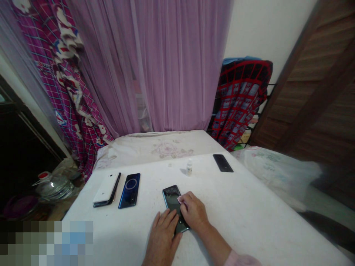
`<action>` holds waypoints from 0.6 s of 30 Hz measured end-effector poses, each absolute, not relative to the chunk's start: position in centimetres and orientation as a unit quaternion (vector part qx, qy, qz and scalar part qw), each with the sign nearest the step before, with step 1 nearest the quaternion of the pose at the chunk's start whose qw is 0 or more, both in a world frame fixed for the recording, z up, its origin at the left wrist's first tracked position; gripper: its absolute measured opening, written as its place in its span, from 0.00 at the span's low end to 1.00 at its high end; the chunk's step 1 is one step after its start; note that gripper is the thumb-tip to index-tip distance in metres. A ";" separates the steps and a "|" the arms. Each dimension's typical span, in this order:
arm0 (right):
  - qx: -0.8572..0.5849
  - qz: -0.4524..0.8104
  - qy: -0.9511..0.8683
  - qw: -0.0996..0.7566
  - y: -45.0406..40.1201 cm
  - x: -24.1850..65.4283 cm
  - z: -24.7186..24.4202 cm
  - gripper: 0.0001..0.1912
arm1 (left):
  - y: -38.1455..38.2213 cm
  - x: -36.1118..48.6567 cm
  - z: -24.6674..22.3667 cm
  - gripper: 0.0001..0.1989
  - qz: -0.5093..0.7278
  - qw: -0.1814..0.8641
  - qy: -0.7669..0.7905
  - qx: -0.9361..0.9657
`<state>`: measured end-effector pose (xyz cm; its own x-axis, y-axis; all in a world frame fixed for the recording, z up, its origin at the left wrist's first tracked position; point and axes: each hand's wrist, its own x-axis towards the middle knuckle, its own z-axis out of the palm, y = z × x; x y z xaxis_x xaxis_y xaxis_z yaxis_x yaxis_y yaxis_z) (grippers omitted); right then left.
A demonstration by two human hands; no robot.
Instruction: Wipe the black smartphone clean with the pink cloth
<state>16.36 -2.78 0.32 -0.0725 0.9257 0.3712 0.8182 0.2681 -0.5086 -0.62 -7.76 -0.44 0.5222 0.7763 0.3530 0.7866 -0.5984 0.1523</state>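
Note:
A dark, glossy smartphone [172,192] lies on the white-covered table in front of me. My left hand [163,232] rests over its lower left side, fingers stretched out, with the thumb near the bottom edge. Over the phone's right side, my right hand [194,210] is closed in a pinch. A small white wipe [179,200] pokes out from its fingertips and touches the phone's surface. Part of the wipe is hidden by the fingers, and both hands cover the phone's lower part. Beyond the phone stands a small white bottle [189,168].
On the left lie a blue phone [129,192] and a white phone [107,187] stacked on a darker one. A black phone [223,163] lies near the right edge. A tiny white piece [169,165] sits left of the bottle. Purple curtains [177,66] hang behind the table.

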 end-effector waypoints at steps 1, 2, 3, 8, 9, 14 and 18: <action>-0.600 0.083 -0.729 0.320 -2.9 16.4 0.3 0.12 | -7.8 -0.6 -0.5 0.21 -0.197 0.010 -0.448 -0.872; -0.599 0.084 -0.730 0.318 -3.0 16.5 0.4 0.12 | -7.8 -0.6 -0.5 0.21 -0.200 0.007 -0.448 -0.871; -0.598 0.086 -0.731 0.316 -3.2 16.5 0.4 0.12 | -7.8 -0.6 -0.5 0.21 -0.201 0.003 -0.450 -0.870; -0.603 0.103 -0.729 0.307 -3.9 16.7 0.4 0.11 | -7.8 -0.6 -0.4 0.22 -0.190 -0.006 -0.458 -0.868; -0.604 0.104 -0.728 0.305 -4.1 16.8 0.5 0.11 | -7.8 -0.6 -0.4 0.22 -0.187 -0.006 -0.458 -0.869; -0.606 0.095 -0.733 0.293 -4.9 16.9 0.7 0.11 | -7.9 -0.5 -0.2 0.22 -0.197 -0.006 -0.458 -0.867; -0.602 0.096 -0.736 0.295 -5.7 17.1 0.6 0.11 | -7.9 -0.5 -0.2 0.23 -0.193 -0.007 -0.456 -0.869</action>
